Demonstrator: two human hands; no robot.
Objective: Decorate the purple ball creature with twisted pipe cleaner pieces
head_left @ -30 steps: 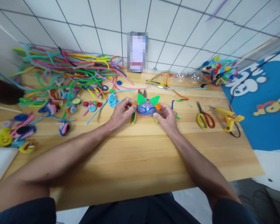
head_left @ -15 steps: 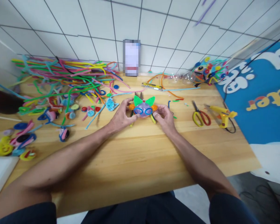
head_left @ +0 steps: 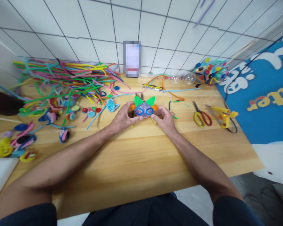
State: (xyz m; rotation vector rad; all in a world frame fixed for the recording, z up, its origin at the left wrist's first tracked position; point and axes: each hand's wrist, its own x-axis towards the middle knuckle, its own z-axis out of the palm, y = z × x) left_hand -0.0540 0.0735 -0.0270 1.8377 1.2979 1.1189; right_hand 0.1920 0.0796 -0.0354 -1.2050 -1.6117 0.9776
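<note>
Between my hands, at the middle of the table, is a small craft figure [head_left: 143, 111]. Its clear purplish round body wears blue pipe-cleaner rings like glasses, green pointed ears [head_left: 150, 101] and orange balls at the sides. My left hand [head_left: 124, 118] grips its left side, thumb along the lower front. On the other side my right hand [head_left: 164, 119] holds it, thumb at the lower right edge. Yellow legs show partly below it. Dark pointed tips [head_left: 139, 96] stick out behind the ears; what they belong to is hidden.
Many pipe cleaners [head_left: 68, 70] are heaped at the back left, with small craft pieces [head_left: 91, 112] nearer. A phone [head_left: 132, 59] leans on the tiled wall. Scissors [head_left: 202, 118] and a yellow glue gun [head_left: 224, 115] lie right. A bag of colourful pieces [head_left: 211, 72] stands at back right.
My right thumb has moved left onto the figure's lower front edge, and my left thumb reaches slightly further across. The figure stays in about the same place; the view has shifted slightly.
</note>
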